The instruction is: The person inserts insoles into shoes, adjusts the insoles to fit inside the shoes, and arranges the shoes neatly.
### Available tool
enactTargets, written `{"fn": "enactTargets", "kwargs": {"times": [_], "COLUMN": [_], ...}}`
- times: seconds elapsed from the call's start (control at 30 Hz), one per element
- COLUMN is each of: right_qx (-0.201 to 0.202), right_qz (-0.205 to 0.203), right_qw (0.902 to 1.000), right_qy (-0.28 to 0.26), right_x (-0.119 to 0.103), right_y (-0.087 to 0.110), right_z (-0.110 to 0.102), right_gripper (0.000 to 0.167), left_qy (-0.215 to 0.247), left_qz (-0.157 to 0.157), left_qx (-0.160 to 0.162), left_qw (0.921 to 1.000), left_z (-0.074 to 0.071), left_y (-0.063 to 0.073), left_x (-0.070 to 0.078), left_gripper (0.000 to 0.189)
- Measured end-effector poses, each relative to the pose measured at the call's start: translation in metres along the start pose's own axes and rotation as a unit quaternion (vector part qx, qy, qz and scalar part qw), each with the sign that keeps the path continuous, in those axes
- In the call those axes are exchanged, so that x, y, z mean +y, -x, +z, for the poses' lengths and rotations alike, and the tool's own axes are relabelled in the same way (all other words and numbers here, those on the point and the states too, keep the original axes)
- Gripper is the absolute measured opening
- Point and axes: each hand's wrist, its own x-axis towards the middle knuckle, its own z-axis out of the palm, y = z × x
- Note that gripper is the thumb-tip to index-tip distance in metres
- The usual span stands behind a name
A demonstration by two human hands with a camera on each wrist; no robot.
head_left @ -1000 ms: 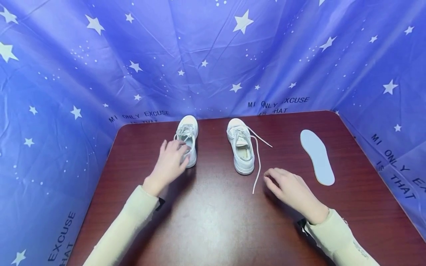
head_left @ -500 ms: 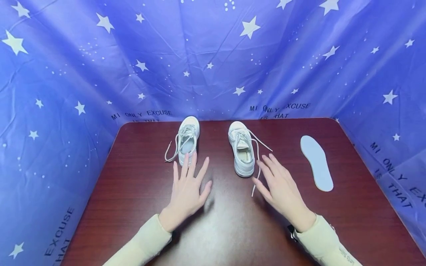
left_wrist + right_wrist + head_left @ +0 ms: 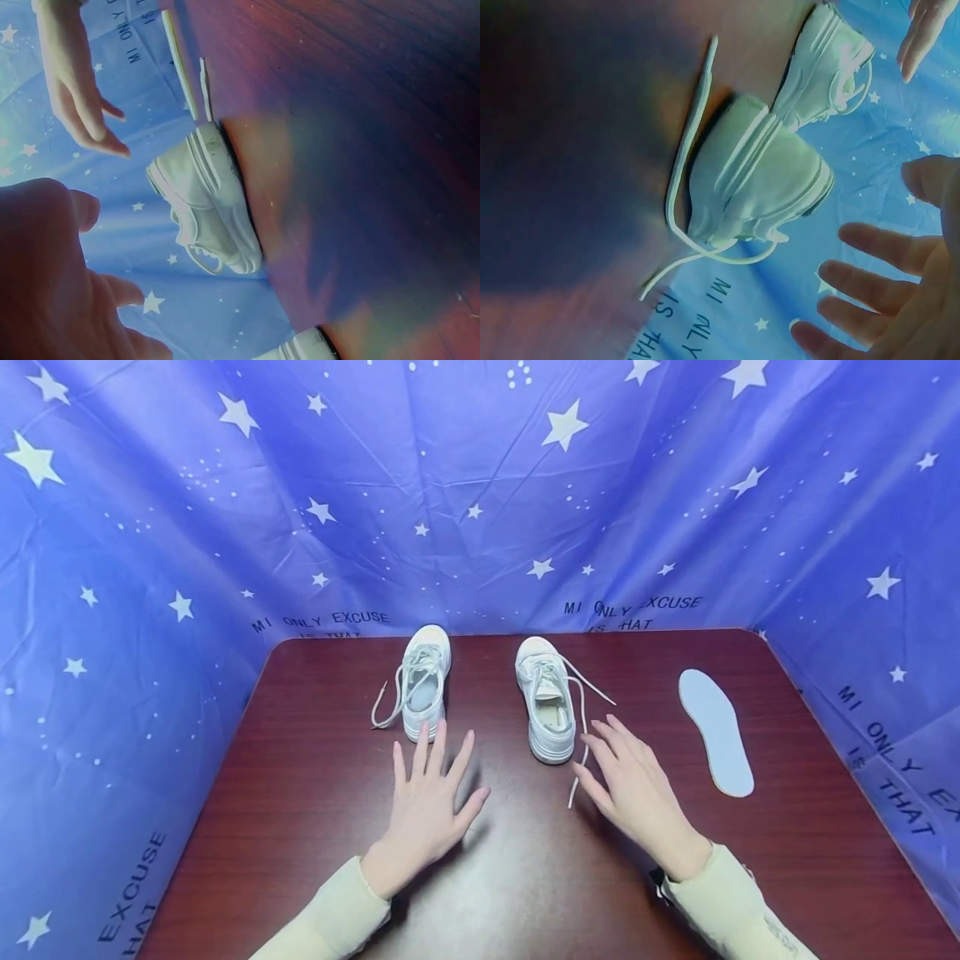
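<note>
Two white lace-up sneakers stand toes-away near the back edge of the table. Just short of the left sneaker [image 3: 426, 668], my left hand [image 3: 427, 806] spreads its straight fingers, the tips overlapping the heel in the head view. To the right of the right sneaker [image 3: 551, 742], my right hand [image 3: 637, 789] has its fingers loosely extended beside the heel, near a trailing shoelace [image 3: 582, 727]. Neither hand holds anything. The left sneaker has a grey insole [image 3: 424, 692] inside; its lace loops out to the left. In the right wrist view the right sneaker [image 3: 757, 176] shows its heel.
A loose white insole [image 3: 716, 731] lies on the dark red-brown table [image 3: 480, 902], right of my right hand. A blue star-printed curtain [image 3: 480, 485] hangs around the back and both sides.
My left hand has drawn back from the left sneaker toward me, its fingers spreading. My right hand has shifted slightly toward the right sneaker, its fingers straightening. The sneakers stay in place.
</note>
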Motion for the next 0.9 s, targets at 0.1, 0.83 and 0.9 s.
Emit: {"fn": "enactTargets", "kwargs": {"times": [0.1, 0.83, 0.9], "right_qx": [-0.005, -0.170, -0.160], "right_qz": [-0.008, -0.041, -0.051], "right_qw": [0.9999, 0.9790, 0.9794], "right_qy": [0.005, 0.105, 0.112], "right_x": [0.007, 0.042, 0.044], "right_y": [-0.018, -0.125, -0.130], "right_z": [0.003, 0.041, 0.040], "right_gripper": [0.033, 0.033, 0.026], "left_qy": [-0.003, -0.049, -0.049], "left_qz": [0.001, 0.066, 0.070], "left_qx": [-0.003, 0.069, 0.072], "left_qw": [1.0000, 0.9942, 0.9937], "left_z": [-0.002, -0.004, -0.005], "left_y": [0.002, 0.007, 0.006], "left_x": [-0.001, -0.007, -0.006], "left_gripper": [0.072, 0.030, 0.028]}}
